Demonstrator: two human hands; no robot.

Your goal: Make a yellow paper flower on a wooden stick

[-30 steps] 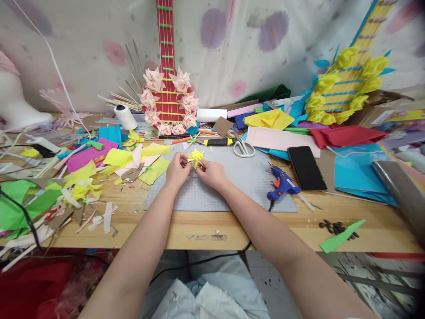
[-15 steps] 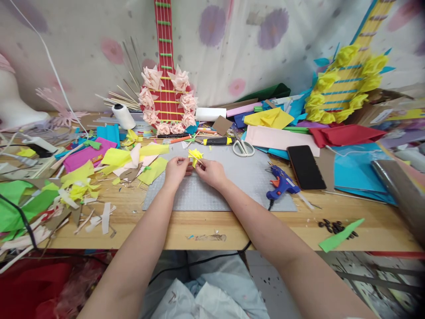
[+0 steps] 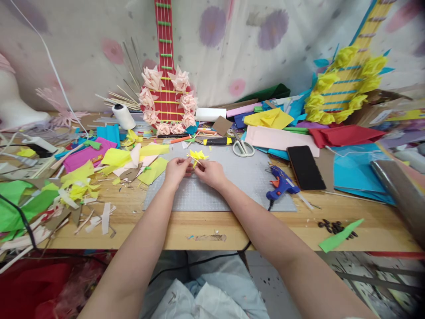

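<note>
Just above the grey cutting mat (image 3: pixel 245 195), my hands meet around a small yellow paper flower (image 3: pixel 198 154) with pointed petals. My left hand (image 3: pixel 177 172) pinches its lower left side, fingers closed. A thin pale stick (image 3: pixel 194 159) lies across the flower and runs into the fingertips of my right hand (image 3: pixel 213 173), which are closed on it. The flower's base is hidden behind my fingers. White-handled scissors (image 3: pixel 244 149) and a black and yellow utility knife (image 3: pixel 218 141) lie beyond my hands. A blue glue gun (image 3: pixel 281 182) rests on the mat's right side.
Paper scraps (image 3: pixel 79 186) cover the left of the table. A red paper guitar (image 3: pixel 168 104) and a yellow one (image 3: pixel 341 88) stand at the back. A phone (image 3: pixel 306 167), blue paper sheets (image 3: pixel 358 173) and dark seeds (image 3: pixel 335 227) lie on the right.
The yellow flower has turned between my fingers and its petals now reach further right. The stick lies flatter. My arms have hardly moved.
</note>
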